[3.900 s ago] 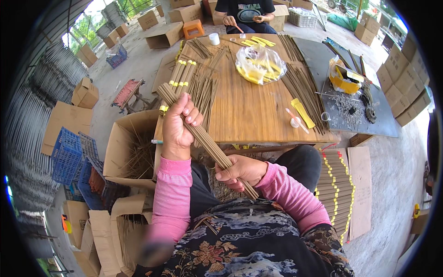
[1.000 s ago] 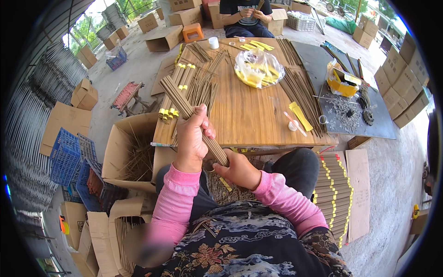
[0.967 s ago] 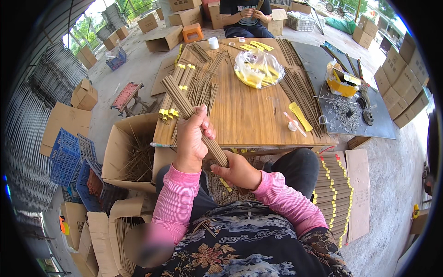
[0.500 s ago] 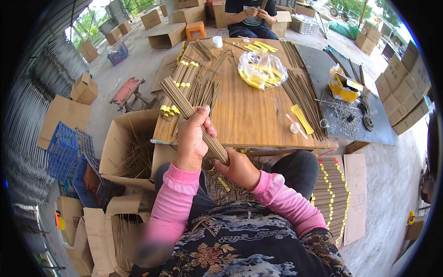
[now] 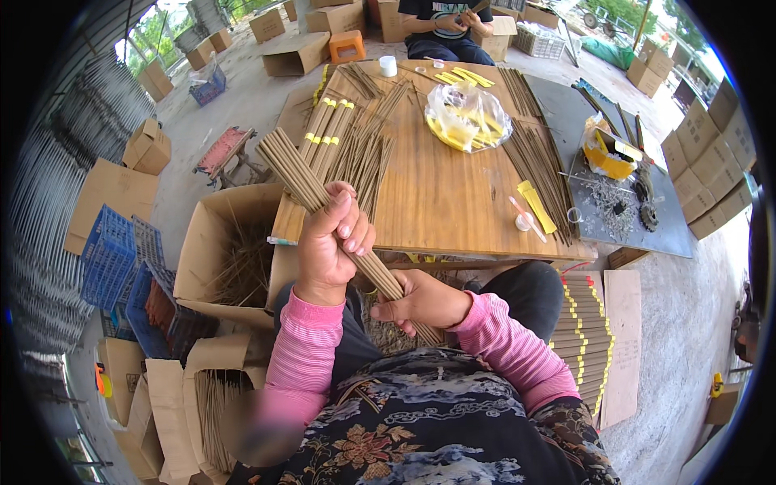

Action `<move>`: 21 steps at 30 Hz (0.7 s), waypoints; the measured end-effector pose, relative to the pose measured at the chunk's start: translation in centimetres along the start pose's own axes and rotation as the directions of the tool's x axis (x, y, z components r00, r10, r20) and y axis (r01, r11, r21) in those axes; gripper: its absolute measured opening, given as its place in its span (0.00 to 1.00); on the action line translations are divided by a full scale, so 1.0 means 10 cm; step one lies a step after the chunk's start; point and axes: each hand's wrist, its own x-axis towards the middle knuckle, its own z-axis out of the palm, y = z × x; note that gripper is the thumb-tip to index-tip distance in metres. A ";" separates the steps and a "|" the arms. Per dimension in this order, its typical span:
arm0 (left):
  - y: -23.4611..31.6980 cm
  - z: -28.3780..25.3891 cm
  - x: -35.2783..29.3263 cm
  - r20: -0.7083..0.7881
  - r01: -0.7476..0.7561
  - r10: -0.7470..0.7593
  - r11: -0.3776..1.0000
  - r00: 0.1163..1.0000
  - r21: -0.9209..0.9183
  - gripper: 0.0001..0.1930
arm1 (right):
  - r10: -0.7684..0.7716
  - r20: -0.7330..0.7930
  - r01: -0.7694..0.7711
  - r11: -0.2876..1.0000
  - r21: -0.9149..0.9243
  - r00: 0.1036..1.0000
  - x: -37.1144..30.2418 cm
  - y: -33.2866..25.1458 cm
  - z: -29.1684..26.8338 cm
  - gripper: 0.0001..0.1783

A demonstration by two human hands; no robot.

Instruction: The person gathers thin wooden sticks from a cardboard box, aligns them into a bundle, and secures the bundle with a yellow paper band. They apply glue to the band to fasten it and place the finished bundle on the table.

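Above my lap, a slanting bundle of thin brown incense sticks (image 5: 293,168) runs from upper left to lower right. My left hand (image 5: 330,246) wraps round its middle, fingers closed. Lower down, my right hand (image 5: 422,299) grips the same bundle, and the stick ends show below it. Just beyond my left hand, loose incense sticks (image 5: 362,166) lie on the wooden table (image 5: 436,206). Beside them are bundles bound with yellow bands (image 5: 325,125).
A plastic bag of yellow strips (image 5: 467,121) and more sticks (image 5: 540,174) lie on the table. A grey board (image 5: 594,194) adjoins it at right. Open cardboard boxes (image 5: 198,267) stand left; banded bundles (image 5: 584,339) lie at lower right. Another person (image 5: 449,32) sits opposite.
The bundle has shifted down and left with my left hand. Its lower ends now stick out past my right hand, which covered them before. My view has shifted slightly.
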 end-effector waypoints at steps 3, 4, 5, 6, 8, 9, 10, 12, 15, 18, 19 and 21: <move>0.00 -0.02 0.00 0.059 0.002 0.001 0.998 0.998 -0.057 0.04 | -0.007 0.028 0.006 0.999 0.034 1.000 -0.02 -0.02 0.02 0.11; -0.02 -0.01 0.01 -0.020 -0.020 0.019 1.000 1.000 -0.019 0.05 | -0.030 -0.060 0.028 0.999 -0.041 0.998 -0.01 -0.01 0.05 0.11; -0.06 0.03 0.01 -0.175 -0.043 0.050 0.998 0.983 0.044 0.05 | -0.060 -0.147 0.043 0.992 -0.117 0.987 0.00 0.01 0.08 0.11; -0.12 0.08 0.02 -0.326 -0.054 0.087 0.992 0.941 0.111 0.05 | -0.225 -0.309 0.090 0.914 -0.395 0.924 0.02 0.06 0.12 0.12; -0.17 0.08 -0.01 -0.407 -0.056 0.120 0.985 0.906 0.165 0.06 | -0.465 -0.300 0.246 0.797 -0.552 0.833 0.11 0.34 0.07 0.13; -0.14 0.04 -0.02 -0.321 -0.047 0.078 0.994 0.944 0.101 0.06 | -0.574 -0.270 0.311 0.715 -0.626 0.773 0.15 0.41 0.05 0.13; -0.11 -0.02 -0.03 -0.235 -0.031 0.040 0.999 0.971 0.039 0.06 | -0.072 -0.209 0.037 0.985 -0.170 0.975 0.01 0.13 0.12 0.13; -0.05 -0.06 -0.03 -0.064 -0.013 0.010 0.999 0.998 -0.048 0.06 | -0.008 -0.088 0.001 0.997 -0.074 0.996 -0.02 0.02 0.06 0.13; -0.09 0.00 -0.02 -0.253 -0.057 0.074 0.996 0.965 0.076 0.06 | -0.228 -0.258 0.113 0.912 -0.395 0.939 0.04 0.14 0.07 0.15; -0.15 0.04 -0.02 -0.385 -0.062 0.121 0.985 0.915 0.160 0.06 | -0.619 -0.318 0.107 0.550 -0.828 0.719 0.11 0.32 0.06 0.15; -0.15 0.03 -0.03 -0.377 -0.070 0.130 0.983 0.917 0.169 0.06 | -0.435 -0.328 0.128 0.743 -0.657 0.838 0.08 0.27 0.07 0.15; -0.09 0.00 -0.06 -0.198 -0.048 0.059 0.997 0.978 0.059 0.06 | -0.057 -0.172 0.020 0.977 -0.210 0.983 -0.03 0.08 0.08 0.15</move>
